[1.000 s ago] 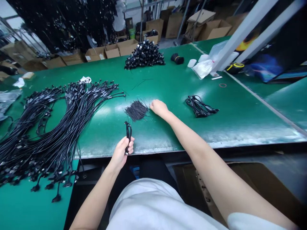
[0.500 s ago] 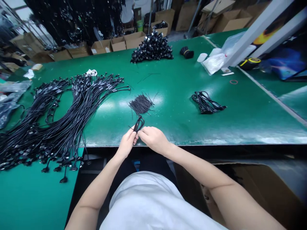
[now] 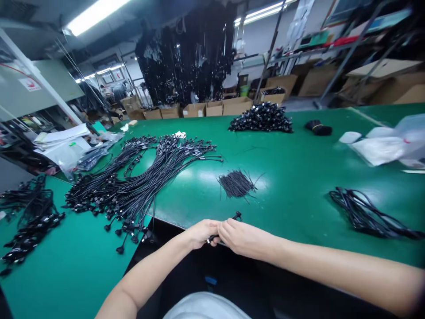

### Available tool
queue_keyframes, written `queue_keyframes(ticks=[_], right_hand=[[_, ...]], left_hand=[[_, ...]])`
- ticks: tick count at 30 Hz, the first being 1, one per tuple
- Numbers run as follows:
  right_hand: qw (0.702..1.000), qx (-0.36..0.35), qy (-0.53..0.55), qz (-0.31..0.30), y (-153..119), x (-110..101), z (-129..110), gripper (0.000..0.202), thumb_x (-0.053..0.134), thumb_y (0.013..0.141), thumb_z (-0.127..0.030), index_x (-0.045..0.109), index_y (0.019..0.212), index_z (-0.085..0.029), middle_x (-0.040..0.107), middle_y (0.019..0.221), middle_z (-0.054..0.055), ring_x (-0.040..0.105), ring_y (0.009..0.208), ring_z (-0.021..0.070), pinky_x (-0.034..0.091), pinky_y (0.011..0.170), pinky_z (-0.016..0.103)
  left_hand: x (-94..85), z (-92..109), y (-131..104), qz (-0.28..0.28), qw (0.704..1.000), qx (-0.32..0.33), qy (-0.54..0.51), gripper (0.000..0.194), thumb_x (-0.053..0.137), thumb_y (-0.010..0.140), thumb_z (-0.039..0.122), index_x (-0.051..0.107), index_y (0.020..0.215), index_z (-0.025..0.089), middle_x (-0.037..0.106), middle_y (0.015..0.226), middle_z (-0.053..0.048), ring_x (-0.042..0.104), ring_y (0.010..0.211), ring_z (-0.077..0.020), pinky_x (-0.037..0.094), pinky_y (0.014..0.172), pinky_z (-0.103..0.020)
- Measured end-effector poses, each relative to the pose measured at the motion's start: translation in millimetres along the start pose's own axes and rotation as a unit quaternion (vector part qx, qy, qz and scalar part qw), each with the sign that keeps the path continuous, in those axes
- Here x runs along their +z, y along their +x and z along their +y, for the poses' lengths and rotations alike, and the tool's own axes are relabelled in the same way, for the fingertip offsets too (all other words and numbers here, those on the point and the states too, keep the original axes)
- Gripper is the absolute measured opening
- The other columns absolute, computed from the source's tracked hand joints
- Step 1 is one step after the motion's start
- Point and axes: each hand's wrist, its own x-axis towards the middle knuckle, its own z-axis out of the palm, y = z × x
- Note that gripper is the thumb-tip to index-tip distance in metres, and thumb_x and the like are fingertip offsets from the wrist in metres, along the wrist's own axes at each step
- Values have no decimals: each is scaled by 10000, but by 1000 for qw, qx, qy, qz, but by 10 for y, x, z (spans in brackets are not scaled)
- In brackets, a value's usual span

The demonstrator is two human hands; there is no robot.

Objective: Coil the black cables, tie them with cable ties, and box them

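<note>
A coiled black cable is held between my two hands at the table's front edge, mostly covered by the fingers. My left hand is closed around its left end, where a connector pokes out below the fingers. My right hand presses against the left one, its fingers closed on the same cable. Just beyond them lies a small pile of short black ties. To the left, long black cables are spread in a large bundle. At the right sits a loose group of coiled cables.
A heap of black cables stands at the green table's back, beside a banded black bundle. Plastic bags lie at the right. More cables rest on the left table. Cardboard boxes line the far edge.
The view has tilted up and swung left, so table items appear lower and farther right. My hands have turned the coiled cable, which now lies more sideways and is more covered.
</note>
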Motion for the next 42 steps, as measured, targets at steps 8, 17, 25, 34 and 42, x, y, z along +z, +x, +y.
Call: queue_keyframes(ticks=[8, 17, 25, 34, 42], right_hand=[[995, -17, -46, -87, 126, 20, -102, 153, 528, 800, -202, 666, 733, -198, 470, 636, 71, 417, 620, 216, 249, 532, 350], [932, 277, 218, -84, 246, 251, 129, 136, 510, 765, -85, 633, 738, -136, 585, 659, 103, 523, 588, 211, 300, 528, 319], [533, 538, 639, 137, 214, 440, -99, 314, 414, 867, -361, 535, 638, -184, 579, 628, 6, 510, 585, 158, 362, 587, 261], [643, 523, 537, 160, -86, 304, -46, 241, 462, 894, -251, 579, 697, -176, 611, 718, 15, 543, 693, 160, 387, 669, 266], [740, 461, 475, 123, -128, 374, -35, 193, 532, 881, -159, 628, 714, -175, 627, 707, -5, 544, 658, 130, 370, 622, 221]], left_hand=[[8, 49, 61, 2, 1000, -11, 27, 191, 577, 624, 332, 519, 678, 157, 457, 567, 37, 381, 495, -78, 263, 478, -231], [35, 116, 115, 80, 990, 108, -36, 126, 527, 714, 178, 592, 816, 141, 498, 679, 18, 419, 613, -102, 336, 591, -246], [90, 55, 212, 247, 920, 304, 23, 431, 381, 946, 489, 659, 887, 165, 502, 1109, -89, 482, 1070, -219, 375, 983, -335], [-26, 61, 203, 139, 958, 203, 147, 776, 195, 903, 701, 747, 840, 159, 540, 801, -69, 496, 802, -212, 418, 854, -372], [73, 256, 15, 15, 922, 287, 258, 626, 396, 872, 694, 747, 936, 180, 515, 927, -76, 508, 895, -211, 409, 858, -318]])
